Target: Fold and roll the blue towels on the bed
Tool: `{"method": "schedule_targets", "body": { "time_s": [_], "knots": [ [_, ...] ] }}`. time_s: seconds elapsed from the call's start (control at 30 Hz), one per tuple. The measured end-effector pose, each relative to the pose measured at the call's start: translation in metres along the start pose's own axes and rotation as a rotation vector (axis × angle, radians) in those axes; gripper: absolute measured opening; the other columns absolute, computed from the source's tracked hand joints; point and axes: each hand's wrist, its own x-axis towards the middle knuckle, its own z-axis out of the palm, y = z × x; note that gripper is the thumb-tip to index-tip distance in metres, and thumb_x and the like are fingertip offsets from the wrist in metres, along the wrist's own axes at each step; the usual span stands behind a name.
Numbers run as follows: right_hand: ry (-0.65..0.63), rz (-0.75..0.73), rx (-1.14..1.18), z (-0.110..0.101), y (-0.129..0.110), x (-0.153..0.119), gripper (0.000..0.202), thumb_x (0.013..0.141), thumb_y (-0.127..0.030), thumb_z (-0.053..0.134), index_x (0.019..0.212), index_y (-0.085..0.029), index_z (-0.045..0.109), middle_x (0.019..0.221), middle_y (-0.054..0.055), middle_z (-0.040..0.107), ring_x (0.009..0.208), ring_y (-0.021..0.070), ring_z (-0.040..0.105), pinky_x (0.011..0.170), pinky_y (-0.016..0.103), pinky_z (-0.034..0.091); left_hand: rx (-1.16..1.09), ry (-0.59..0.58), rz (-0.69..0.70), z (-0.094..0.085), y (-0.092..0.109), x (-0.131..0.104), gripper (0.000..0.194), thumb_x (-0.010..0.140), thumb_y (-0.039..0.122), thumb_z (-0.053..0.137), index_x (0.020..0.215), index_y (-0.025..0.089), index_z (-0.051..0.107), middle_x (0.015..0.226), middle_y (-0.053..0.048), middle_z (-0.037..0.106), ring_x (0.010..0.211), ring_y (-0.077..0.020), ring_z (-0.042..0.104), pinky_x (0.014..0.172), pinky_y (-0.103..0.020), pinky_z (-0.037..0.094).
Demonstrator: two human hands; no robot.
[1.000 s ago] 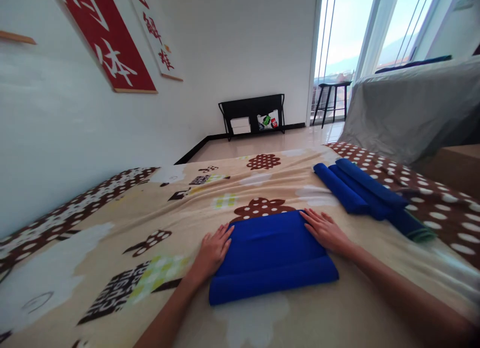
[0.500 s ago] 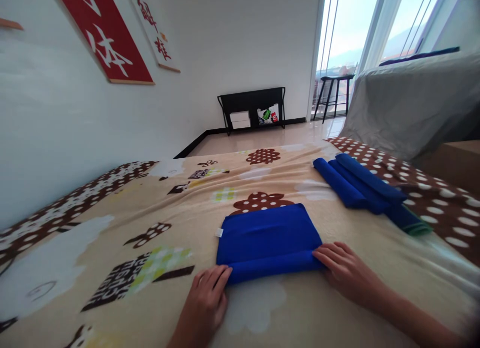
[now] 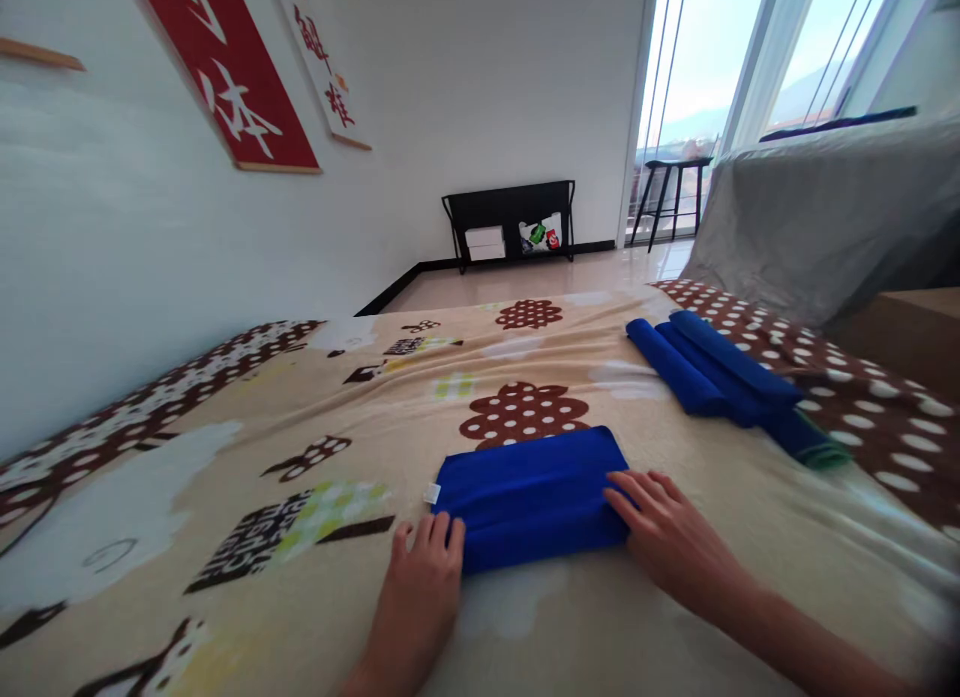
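Note:
A blue towel (image 3: 532, 492) lies flat on the patterned bedspread in front of me, its near edge folded over into a thick band. A small white tag (image 3: 431, 494) sticks out at its left edge. My left hand (image 3: 424, 577) holds the near left corner, fingertips on top and thumb hidden beneath the hand. At the right end, my right hand (image 3: 664, 527) has its fingers curled over the folded part, the thumb out of sight. Further off to the right lie several rolled blue towels (image 3: 720, 372), side by side, with a greenish end showing on one.
The bedspread (image 3: 360, 597) is beige with brown dotted borders and some wrinkles. A wall with hanging scrolls (image 3: 247, 107) rises on the left. Beyond the bed stand a black low rack (image 3: 510, 202) and a black stool (image 3: 675, 187). Grey sheeting (image 3: 810, 207) covers something at right.
The folded near band has widened and moved away from me, leaving less of the towel's flat part. Both hands have shifted their fingers onto the fold, the right one moving inward. The view has tilted slightly.

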Motion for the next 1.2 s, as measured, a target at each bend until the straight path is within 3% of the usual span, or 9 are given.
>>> {"method": "schedule_targets", "body": {
  "time_s": [0.1,0.2,0.37,0.47,0.6,0.8,0.97,1.1,1.2],
  "knots": [
    [-0.073,-0.099,0.11,0.01,-0.026,0.02,0.048,0.093,-0.023,0.047,0.141,-0.018,0.047,0.145,0.008,0.05,0.131,0.0243,0.047,0.107,0.045,0.036,-0.043,0.085,0.21,-0.004,0.025,0.014,0.056,0.085,0.009,0.043,0.141,0.013,0.045,0.147,-0.013,0.049,0.134,-0.0258,0.045,0.109,-0.045,0.036],
    [-0.192,-0.068,0.186,0.012,-0.02,0.027,0.062,0.097,-0.05,0.045,0.148,-0.017,0.038,0.149,0.008,0.045,0.137,0.0255,0.042,0.109,0.048,0.037,-0.167,0.06,0.339,0.007,0.013,0.017,0.062,0.095,0.034,0.046,0.151,0.02,0.026,0.155,-0.005,0.037,0.14,-0.0206,0.038,0.11,-0.039,0.038],
    [-0.196,0.09,0.158,0.01,0.012,0.02,0.068,0.097,-0.061,0.035,0.145,-0.014,0.043,0.149,0.013,0.042,0.139,0.0286,0.038,0.114,0.053,0.03,-0.174,0.073,0.152,0.029,-0.031,0.009,0.052,0.098,0.045,0.041,0.144,0.022,0.042,0.146,-0.007,0.049,0.134,-0.0239,0.047,0.109,-0.047,0.039],
    [-0.242,0.045,0.202,0.013,-0.006,0.035,0.066,0.098,-0.061,0.031,0.145,-0.017,0.044,0.151,0.01,0.039,0.141,0.027,0.035,0.116,0.052,0.026,-0.194,0.061,0.161,0.02,-0.009,0.021,0.051,0.099,0.042,0.037,0.143,0.018,0.044,0.148,-0.009,0.047,0.137,-0.0264,0.043,0.114,-0.055,0.031],
    [-0.354,0.021,0.298,0.023,-0.018,0.065,0.061,0.098,-0.061,0.028,0.147,-0.026,0.041,0.152,0.003,0.038,0.142,0.0204,0.033,0.117,0.045,0.026,-0.327,-0.138,0.223,0.008,0.021,0.056,0.051,0.101,0.042,0.031,0.148,0.024,0.035,0.154,-0.002,0.036,0.143,-0.018,0.034,0.115,-0.043,0.034],
    [-0.341,0.248,0.211,0.03,0.046,0.062,0.069,0.098,-0.064,0.019,0.15,-0.023,0.034,0.157,0.008,0.027,0.146,0.0254,0.023,0.118,0.053,0.018,-0.285,-0.19,-0.063,0.026,-0.023,0.068,0.053,0.101,0.04,0.028,0.15,0.02,0.031,0.157,-0.009,0.029,0.145,-0.0265,0.029,0.114,-0.058,0.029],
    [-0.323,0.282,0.178,0.034,0.053,0.064,0.074,0.096,-0.066,0.022,0.15,-0.018,0.036,0.157,0.012,0.026,0.147,0.0275,0.02,0.119,0.054,0.012,-0.24,-0.155,-0.107,0.023,-0.02,0.066,0.053,0.098,0.032,0.031,0.147,0.014,0.036,0.156,-0.013,0.03,0.146,-0.0294,0.026,0.117,-0.065,0.009],
    [-0.355,0.192,0.22,0.039,0.053,0.07,0.066,0.095,-0.068,0.026,0.15,-0.033,0.034,0.158,0.0,0.024,0.147,0.0206,0.021,0.12,0.045,0.016,-0.271,-0.197,-0.037,0.024,-0.019,0.074,0.058,0.096,0.04,0.039,0.15,0.022,0.031,0.158,-0.006,0.026,0.146,-0.0246,0.026,0.118,-0.053,0.024],
    [-0.349,0.223,0.213,0.042,0.061,0.069,0.067,0.096,-0.067,0.024,0.151,-0.03,0.033,0.158,0.003,0.024,0.147,0.0223,0.02,0.119,0.048,0.018,-0.289,-0.214,-0.025,0.028,-0.025,0.078,0.06,0.096,0.047,0.04,0.15,0.024,0.031,0.158,-0.004,0.027,0.146,-0.0254,0.027,0.116,-0.051,0.03]
  ]
}}
